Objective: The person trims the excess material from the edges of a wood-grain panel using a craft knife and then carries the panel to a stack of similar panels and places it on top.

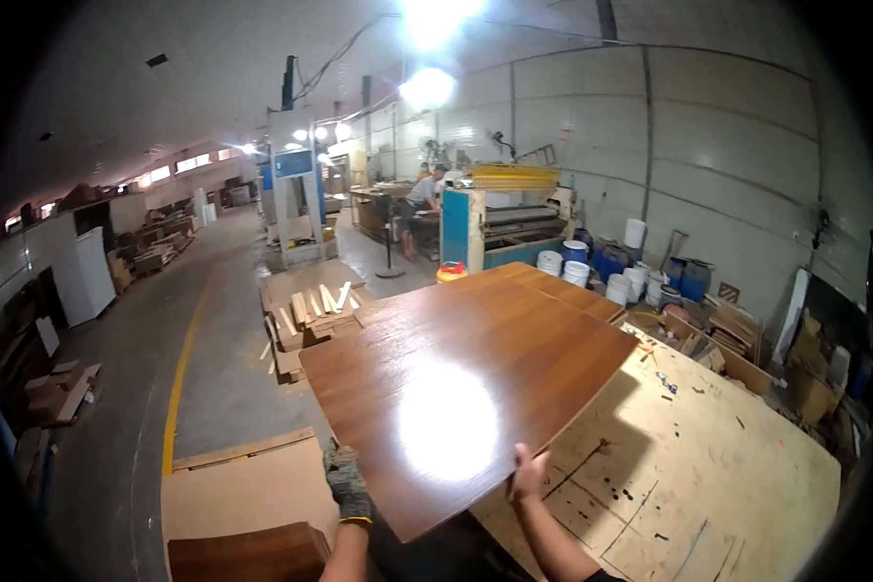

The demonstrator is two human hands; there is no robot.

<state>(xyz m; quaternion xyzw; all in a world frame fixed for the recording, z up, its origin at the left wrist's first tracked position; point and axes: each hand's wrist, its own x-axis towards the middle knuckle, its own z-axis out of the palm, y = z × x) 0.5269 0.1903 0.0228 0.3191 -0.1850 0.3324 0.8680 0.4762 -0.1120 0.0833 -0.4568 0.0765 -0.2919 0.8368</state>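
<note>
Between my hands a glossy brown wood-grain panel [543,359] is held up at a tilt, with a bright light reflected on its face. My left hand [347,483], in a grey-green knit glove, grips its left edge. My bare right hand [528,473] grasps the near right edge, the thumb on top and the other fingers hidden underneath. Past its far edge a second brown panel [577,293] shows in part. Lower left, another brown panel [247,558] lies on a tan board [242,485]. To the right, the panel's shadow falls on a pale plywood worktop [727,466].
Wood strips [310,308] lie on stacked boards ahead. White and blue buckets [611,262] and scrap boards [737,330] line the right wall. Small debris dots the worktop. A teal machine [464,231] stands farther off, with a person [421,202] beside it. A yellow line [179,378] marks the left floor.
</note>
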